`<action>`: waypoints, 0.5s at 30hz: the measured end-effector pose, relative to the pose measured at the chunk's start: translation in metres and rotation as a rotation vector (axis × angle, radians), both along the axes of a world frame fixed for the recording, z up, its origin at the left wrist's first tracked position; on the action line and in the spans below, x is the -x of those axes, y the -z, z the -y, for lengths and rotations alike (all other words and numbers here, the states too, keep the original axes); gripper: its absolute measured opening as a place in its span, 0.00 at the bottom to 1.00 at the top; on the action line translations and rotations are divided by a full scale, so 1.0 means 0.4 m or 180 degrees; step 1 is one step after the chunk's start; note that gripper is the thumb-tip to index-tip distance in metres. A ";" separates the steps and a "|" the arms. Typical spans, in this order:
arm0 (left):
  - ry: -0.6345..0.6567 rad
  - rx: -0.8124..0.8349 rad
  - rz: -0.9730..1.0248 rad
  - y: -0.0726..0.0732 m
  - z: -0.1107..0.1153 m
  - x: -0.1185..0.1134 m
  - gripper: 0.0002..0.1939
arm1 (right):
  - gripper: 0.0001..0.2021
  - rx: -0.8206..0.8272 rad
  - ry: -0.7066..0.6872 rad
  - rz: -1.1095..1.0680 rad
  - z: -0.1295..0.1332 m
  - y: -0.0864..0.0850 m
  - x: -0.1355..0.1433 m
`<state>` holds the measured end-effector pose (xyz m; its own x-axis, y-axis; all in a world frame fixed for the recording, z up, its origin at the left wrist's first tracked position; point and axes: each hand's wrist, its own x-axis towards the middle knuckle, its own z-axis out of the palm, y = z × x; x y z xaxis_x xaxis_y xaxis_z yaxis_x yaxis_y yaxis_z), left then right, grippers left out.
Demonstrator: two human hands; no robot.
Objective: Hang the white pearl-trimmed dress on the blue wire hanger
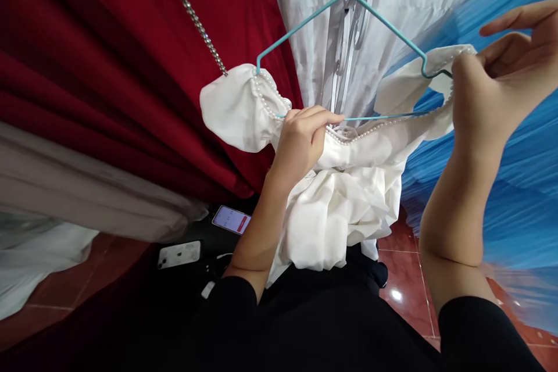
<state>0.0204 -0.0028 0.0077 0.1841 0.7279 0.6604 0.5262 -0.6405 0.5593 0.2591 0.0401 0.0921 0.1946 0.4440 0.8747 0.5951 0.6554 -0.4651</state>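
A white dress (322,215) with pearl beading along its neckline hangs on a light blue hanger (305,26) in front of me. My left hand (303,136) is closed over the neckline near the left puff sleeve (235,107), beside the hanger's lower bar. Its fingertips are partly hidden behind the fabric. At the right shoulder, my right hand (501,64) pinches the beaded edge between thumb and finger, its other fingers raised. The hanger's right end reaches this edge. Bunched skirt fabric falls below the bodice.
Red gowns (131,70) hang at the left, and blue tulle (514,203) at the right. White fabric (305,6) hangs behind the hanger. Two phones, one with a lit screen (231,219) and one white-backed phone (178,254), lie on a dark surface above red floor tiles (403,279).
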 end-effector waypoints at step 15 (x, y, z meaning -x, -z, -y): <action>-0.0100 -0.0001 -0.0062 0.010 -0.014 0.000 0.18 | 0.13 0.1424 0.0596 0.0235 0.053 0.117 -0.094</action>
